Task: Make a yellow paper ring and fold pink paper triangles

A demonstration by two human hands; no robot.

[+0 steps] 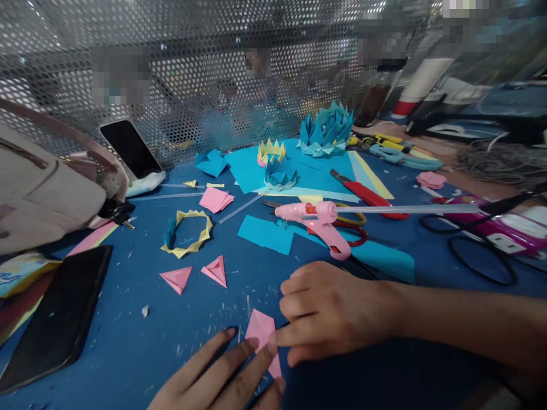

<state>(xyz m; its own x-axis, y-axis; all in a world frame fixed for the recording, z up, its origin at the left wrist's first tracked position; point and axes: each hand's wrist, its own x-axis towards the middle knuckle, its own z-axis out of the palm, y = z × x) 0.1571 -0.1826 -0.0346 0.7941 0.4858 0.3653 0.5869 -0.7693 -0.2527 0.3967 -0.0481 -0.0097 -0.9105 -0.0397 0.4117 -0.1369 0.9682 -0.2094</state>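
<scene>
A small folded piece of pink paper [261, 327] lies on the blue table at the front, partly hidden under my fingers. My left hand [226, 373] rests flat over its lower part, fingers spread. From the right, my right hand [331, 313] touches the paper's edge with its index finger; the other fingers are curled and the thumb is tucked low. Two folded pink triangles [176, 280] lie just beyond. Behind them stands a ring of folded yellow paper [194, 215] with a blue section. A pink hot glue gun [314, 219] with a clear stick sits beyond my right hand.
Blue paper flowers [325, 134] stand on blue sheets at the back, before a perforated metal panel [192, 68]. Red-handled scissors [363, 196] lie right of centre. A black phone [64, 313] and a pale bag [47, 188] occupy the left. A purple power strip [491, 228] with cables is at right.
</scene>
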